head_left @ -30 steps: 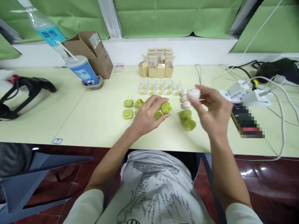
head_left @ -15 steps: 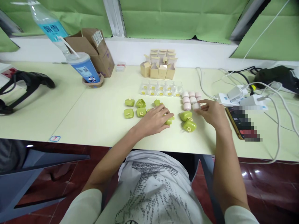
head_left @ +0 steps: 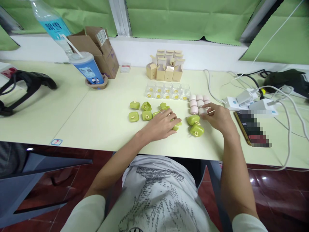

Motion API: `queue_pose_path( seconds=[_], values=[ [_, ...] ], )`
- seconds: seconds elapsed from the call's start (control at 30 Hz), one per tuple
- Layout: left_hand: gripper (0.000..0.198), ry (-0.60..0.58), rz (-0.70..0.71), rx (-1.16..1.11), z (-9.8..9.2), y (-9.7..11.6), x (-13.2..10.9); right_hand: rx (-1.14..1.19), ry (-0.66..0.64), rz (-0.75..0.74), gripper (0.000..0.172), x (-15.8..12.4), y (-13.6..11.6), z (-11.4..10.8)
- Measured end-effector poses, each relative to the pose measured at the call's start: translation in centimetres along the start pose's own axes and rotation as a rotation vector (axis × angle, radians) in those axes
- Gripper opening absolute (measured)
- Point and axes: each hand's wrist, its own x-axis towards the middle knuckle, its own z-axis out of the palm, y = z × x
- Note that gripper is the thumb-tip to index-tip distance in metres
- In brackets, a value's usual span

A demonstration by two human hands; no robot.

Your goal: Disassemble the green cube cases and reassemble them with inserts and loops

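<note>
Near the middle of the table, my left hand (head_left: 162, 125) lies over several small glossy green cases. Its thumb and index finger close around one green case (head_left: 177, 126), which the hand partly covers. My right hand (head_left: 217, 116) has its fingertips pinched on a pale pink rounded piece (head_left: 202, 111) at the near right corner of a cluster of similar pieces (head_left: 193, 103). Between the hands sit two green cases with small loops, one of them nearest the edge (head_left: 197, 130). More green cases, such as the one at the left end (head_left: 133, 117), stand in rows beside my left hand.
Behind lie clear plastic containers with yellow marks (head_left: 167, 91) and small open cardboard boxes (head_left: 166, 71). A blue cup (head_left: 89, 69), a bottle (head_left: 54, 27) and a carton (head_left: 109, 61) stand left. A phone (head_left: 251, 129), power strip (head_left: 235, 103) and cables are right.
The view has shifted slightly. My right fingers remain at the same pale pink piece, and a thin white edge now shows between them. My left hand stays over the green cases.
</note>
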Motion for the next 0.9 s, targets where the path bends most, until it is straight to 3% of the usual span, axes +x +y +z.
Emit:
queue_pose_path(
  seconds=[0.27,0.53,0.67,0.83,0.9],
  values=[
    [0.032,-0.014,-0.011,0.011,-0.2,0.3,0.1,-0.012,0.010,0.024,0.045,0.2,-0.2,0.0],
    [0.041,-0.055,0.002,-0.012,0.0,0.3,0.1,-0.048,0.045,-0.045,0.052,0.3,0.7,0.5],
    [0.040,-0.075,-0.009,-0.017,-0.1,0.3,0.2,-0.045,0.125,-0.125,0.048,-1.5,-1.1,-1.1],
    [0.053,-0.055,-0.034,-0.019,-0.6,0.6,0.1,-0.129,-0.054,-0.158,0.037,-3.6,-4.4,-0.7],
    [0.061,-0.006,-0.033,-0.046,-0.6,0.7,0.0,-0.226,-0.058,-0.161,0.033,-3.6,-5.2,0.1]
  ],
)
